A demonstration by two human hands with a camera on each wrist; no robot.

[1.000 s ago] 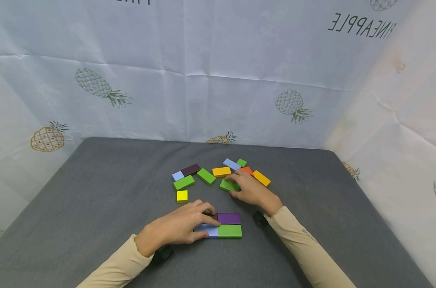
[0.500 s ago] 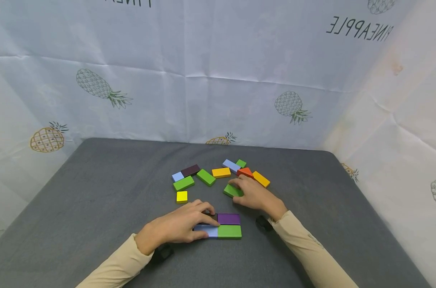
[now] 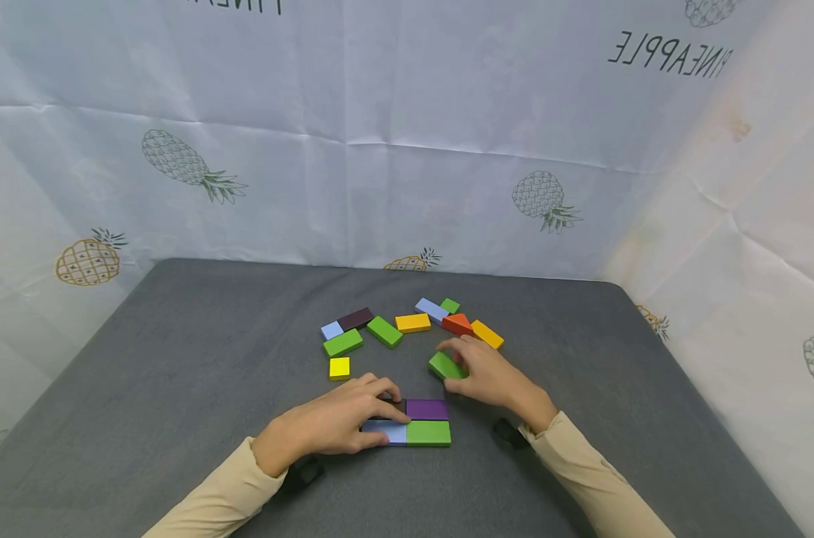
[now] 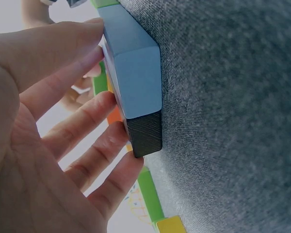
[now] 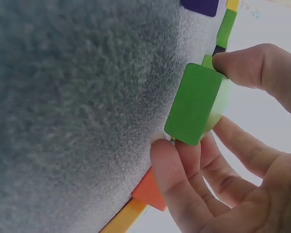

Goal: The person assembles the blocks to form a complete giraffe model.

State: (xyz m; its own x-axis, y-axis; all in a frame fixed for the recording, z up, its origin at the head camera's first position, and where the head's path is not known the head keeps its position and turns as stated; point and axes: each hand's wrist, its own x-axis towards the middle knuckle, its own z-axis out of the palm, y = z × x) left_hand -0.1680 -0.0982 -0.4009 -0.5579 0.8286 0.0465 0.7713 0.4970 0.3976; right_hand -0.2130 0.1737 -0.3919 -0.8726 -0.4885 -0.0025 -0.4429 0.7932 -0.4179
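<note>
My right hand [image 3: 491,375] pinches a green rectangular block [image 3: 446,367] between thumb and fingers, its end face towards me in the right wrist view; whether it is off the cloth I cannot tell. My left hand [image 3: 333,418] rests on a flat group of blocks. In that group a light blue block [image 4: 136,63] lies beside a black block [image 4: 146,136], both partly under the fingers. Its thumb touches the light blue block's edge. A purple block [image 3: 428,409] and another green block [image 3: 429,433] form the group's right half.
Beyond the hands lie a yellow square block [image 3: 340,368], several green, orange-yellow and light blue blocks, a dark block [image 3: 356,318] and a red-orange triangular block [image 3: 457,324]. Grey cloth [image 3: 178,373] covers the table, with a pineapple-print curtain [image 3: 353,194] behind.
My right hand has drawn the green block towards me and to the right, away from the other loose blocks, uncovering the red-orange triangle. My left hand has stayed in place.
</note>
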